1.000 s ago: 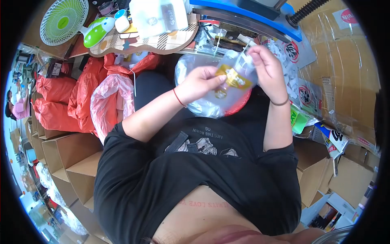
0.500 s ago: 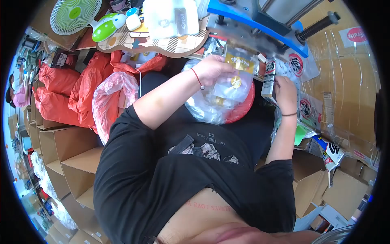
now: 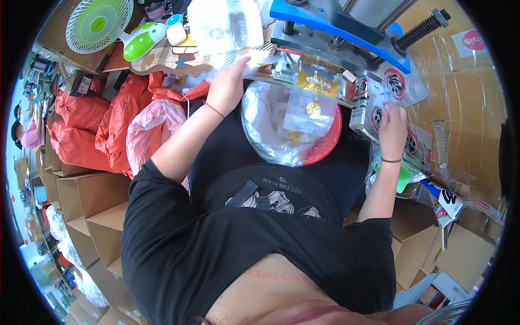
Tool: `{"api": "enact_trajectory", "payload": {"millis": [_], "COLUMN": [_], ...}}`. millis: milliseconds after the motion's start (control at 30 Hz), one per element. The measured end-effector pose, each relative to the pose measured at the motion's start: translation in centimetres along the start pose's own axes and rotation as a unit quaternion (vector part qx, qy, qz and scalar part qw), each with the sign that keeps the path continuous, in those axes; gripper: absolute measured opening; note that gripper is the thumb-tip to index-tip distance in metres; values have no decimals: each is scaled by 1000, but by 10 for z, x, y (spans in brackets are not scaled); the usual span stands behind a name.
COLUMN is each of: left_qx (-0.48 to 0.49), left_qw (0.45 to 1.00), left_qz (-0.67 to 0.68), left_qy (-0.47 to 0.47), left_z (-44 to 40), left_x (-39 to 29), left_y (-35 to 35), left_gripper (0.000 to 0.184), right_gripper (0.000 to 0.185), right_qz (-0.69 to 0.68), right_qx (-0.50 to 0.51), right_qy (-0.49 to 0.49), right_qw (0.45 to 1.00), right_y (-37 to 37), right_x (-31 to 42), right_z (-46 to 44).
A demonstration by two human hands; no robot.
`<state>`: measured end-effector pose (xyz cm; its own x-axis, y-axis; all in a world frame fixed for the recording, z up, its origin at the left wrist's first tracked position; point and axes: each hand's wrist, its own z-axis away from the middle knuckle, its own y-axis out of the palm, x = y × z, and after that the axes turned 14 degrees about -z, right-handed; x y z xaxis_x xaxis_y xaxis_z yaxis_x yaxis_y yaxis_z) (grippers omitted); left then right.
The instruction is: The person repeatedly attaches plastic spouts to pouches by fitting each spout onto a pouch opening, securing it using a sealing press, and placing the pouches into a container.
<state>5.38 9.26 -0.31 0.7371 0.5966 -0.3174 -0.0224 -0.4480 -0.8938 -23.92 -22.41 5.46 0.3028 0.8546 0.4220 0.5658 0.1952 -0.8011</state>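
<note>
My left hand is at the front edge of the patterned board, fingertips by a blurred piece of clear plastic; whether it grips this cannot be told. Beyond it lies a stack of clear printed bags. A clear pouch with a gold band hangs below the machine's front, no hand on it. Under the pouch is a red basin lined with a clear bag. At the right, my right hand has its fingers bent together over clear packets with round logos, beside a narrow black-and-white box. What its fingertips hold is not visible.
A machine with a blue plate and metal rods stands ahead. A green-and-white fan is at upper left. Filled red bags and open cartons line the left. A large taped carton stands at right.
My left hand has let go of the gold-banded pouch, which stays hanging, and has moved left to the board. My right hand has shifted right, off the narrow box.
</note>
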Motion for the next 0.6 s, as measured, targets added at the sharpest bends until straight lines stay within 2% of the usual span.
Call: {"api": "enact_trajectory", "payload": {"millis": [33,67,100,133,167,200,267,333,367,400,433,500,533,567,600], "left_qx": [-21,-17,43,102,142,165,184,200,206,207,224,258,259,277,295], "left_qw": [979,978,955,920,898,897,883,847,818,818,819,827,826,833,840], "left_qz": [198,199,285,367,404,399,424,481,523,524,516,489,490,469,448], "left_qy": [-53,-51,-71,-90,-99,-92,-82,-104,-121,-119,-110,-98,-101,-94,-86], "left_z": [0,2,4,6,9,11,16,21,24,26,29,31,32,32,31], "left_x": [-10,-15,-20,-30,-42,-48,-57,-74,-82,-84,-84,-91,-96,-101,-106], "left_y": [-7,-6,-4,-9,-16,-17,-5,-8,-8,-6,-2,-9,-12,-14,-13], "left_gripper": [22,22,21,21,22,23,25,25,25,25,23,20,20,19,19], "right_gripper": [18,18,20,20,22,25,22,18,19,19,19,17,17,16,15], "right_qz": [4,8,12,13,21,31,-9,-48,-41,-35,-33,-56,-56,-231,-399], "right_qx": [-21,-42,3,4,39,74,70,64,57,51,50,-2,1,16,27], "right_qy": [3,5,27,29,5,-20,1,26,-14,-53,-51,14,15,52,87], "right_qw": [1000,999,1000,999,999,997,998,996,997,997,997,998,998,971,913], "right_y": [4,8,10,10,10,9,11,7,2,-2,-4,-3,0,4,6], "right_x": [0,0,-5,-10,-14,-16,-19,-22,-27,-26,-23,-10,4,22,41], "right_z": [0,0,0,-1,-4,-5,-3,-1,-1,-1,0,1,1,2,2]}}
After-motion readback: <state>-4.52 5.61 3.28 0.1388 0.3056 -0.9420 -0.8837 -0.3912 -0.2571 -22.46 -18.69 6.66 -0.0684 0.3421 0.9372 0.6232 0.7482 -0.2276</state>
